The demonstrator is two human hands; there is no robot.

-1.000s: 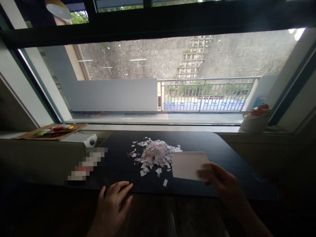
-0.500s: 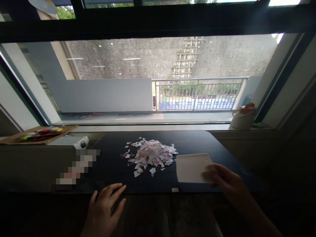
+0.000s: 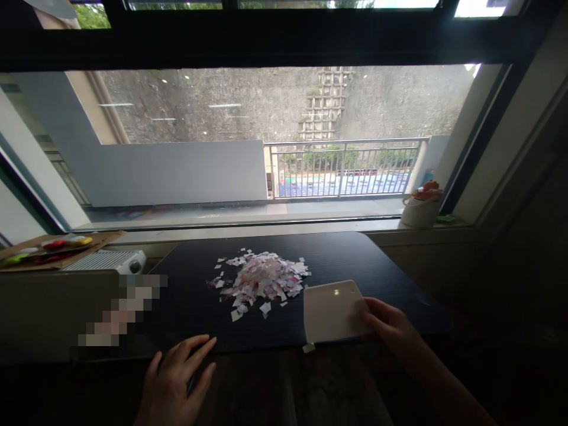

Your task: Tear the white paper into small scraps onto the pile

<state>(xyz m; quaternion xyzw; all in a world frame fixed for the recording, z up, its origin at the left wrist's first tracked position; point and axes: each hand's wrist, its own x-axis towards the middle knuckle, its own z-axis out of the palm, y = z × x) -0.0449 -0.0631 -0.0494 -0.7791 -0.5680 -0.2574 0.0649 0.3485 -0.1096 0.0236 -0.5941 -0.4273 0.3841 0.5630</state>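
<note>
Between the thumb and fingers of my right hand [image 3: 386, 322] is a white plastic dough scraper [image 3: 332, 310], a flat rounded sheet with a small hole in its upper right corner. It lies low over the dark table [image 3: 346, 254], to the right of a heap of small cut paper pieces [image 3: 266, 275]. One loose paper scrap [image 3: 308, 348] sits at the table's front edge by the scraper's lower left corner; I cannot tell whether they touch. My left hand [image 3: 177, 370] is open at the front edge, its fingers spread and holding nothing.
A white heater [image 3: 109, 261] stands left of the table, with cardboard [image 3: 102, 238] and colourful items above it. A blurred-out patch [image 3: 119, 313] covers the table's left side. On the sill, a white pot [image 3: 419, 212] stands at the right below the window.
My right hand has brought the scraper down toward the table's front edge, beside the loose scrap, which now looks tilted. The whole view has shifted slightly; my left hand stays open.
</note>
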